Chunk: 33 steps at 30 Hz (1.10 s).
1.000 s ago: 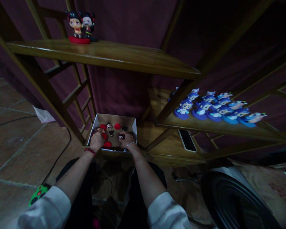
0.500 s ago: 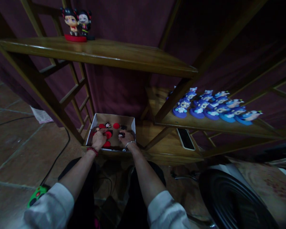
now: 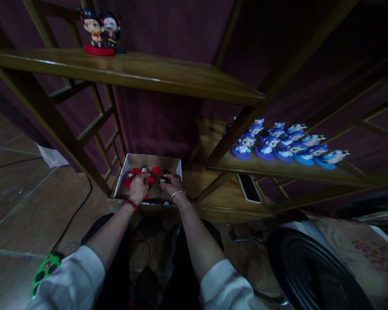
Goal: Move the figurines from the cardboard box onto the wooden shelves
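Both my hands are inside a shallow open cardboard box (image 3: 120, 177) with white sides, on the low shelf. My left hand (image 3: 138, 189) has its fingers closed at the edge of a red round base (image 3: 151, 180); the grip is partly hidden. Held in the closed fingers of my right hand (image 3: 173, 186) is a small dark-and-white figurine (image 3: 163, 181), largely covered by them. Around the hands in the box lie another red disc (image 3: 155, 170), a small black-haired figurine (image 3: 144, 169) and further red pieces.
On the upper shelf (image 3: 132, 71) stand two joined figurines (image 3: 100, 30). Several purple-blue figurines (image 3: 268, 146) are lined up on the right shelf. A phone (image 3: 249, 188) lies below them. A black round seat (image 3: 313, 267) is at lower right, a green controller (image 3: 45, 271) at lower left.
My left hand has shifted right within the box, toward my right hand, and the red base by its fingers has moved with it. My right hand stays nearly in place with the figurine.
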### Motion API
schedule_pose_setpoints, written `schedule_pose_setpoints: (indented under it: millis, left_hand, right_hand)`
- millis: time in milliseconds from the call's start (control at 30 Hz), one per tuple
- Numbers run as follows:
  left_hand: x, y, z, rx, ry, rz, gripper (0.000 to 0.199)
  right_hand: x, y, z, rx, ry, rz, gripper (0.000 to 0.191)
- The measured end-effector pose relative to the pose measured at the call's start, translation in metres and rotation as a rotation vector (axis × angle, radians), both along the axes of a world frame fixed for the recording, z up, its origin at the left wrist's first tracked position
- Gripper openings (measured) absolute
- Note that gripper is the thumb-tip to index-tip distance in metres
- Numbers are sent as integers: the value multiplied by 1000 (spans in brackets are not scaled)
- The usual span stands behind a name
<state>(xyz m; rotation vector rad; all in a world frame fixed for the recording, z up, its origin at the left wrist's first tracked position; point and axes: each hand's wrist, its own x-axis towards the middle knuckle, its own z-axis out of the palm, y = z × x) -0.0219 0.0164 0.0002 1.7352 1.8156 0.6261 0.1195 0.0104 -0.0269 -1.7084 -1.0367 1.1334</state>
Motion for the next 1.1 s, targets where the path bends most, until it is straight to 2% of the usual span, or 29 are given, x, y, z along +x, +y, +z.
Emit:
schedule_pose_setpoints:
  millis: [167,300,400,533,700,967,1100]
  left_hand:
    - [6,4,-7,-36,-165,49,33]
    - [11,6,-17,-129,-459,155,30]
    - [15,4,-20,-196,-592,199,27]
    - [17,-2,-14,-283,-722,193,25]
    - [14,-6,-6,-444,-1077,230,22]
    - [11,-6,-7,-522,-1289,187,23]
    - [9,-7,-7,-522,-1311,173,24]
  right_hand:
    - [2,1,-1,-1,171,-73,30]
    - [4,3,-1,-13,272,-141,32]
    - [5,3,-1,14,334,-155,35]
    - [5,2,0,48,309,-119,34]
    - [6,1,0,108,211,-35,33]
    - [7,-1,8,109,209,-21,37]
    - [6,-2,11,110,206,-25,37]
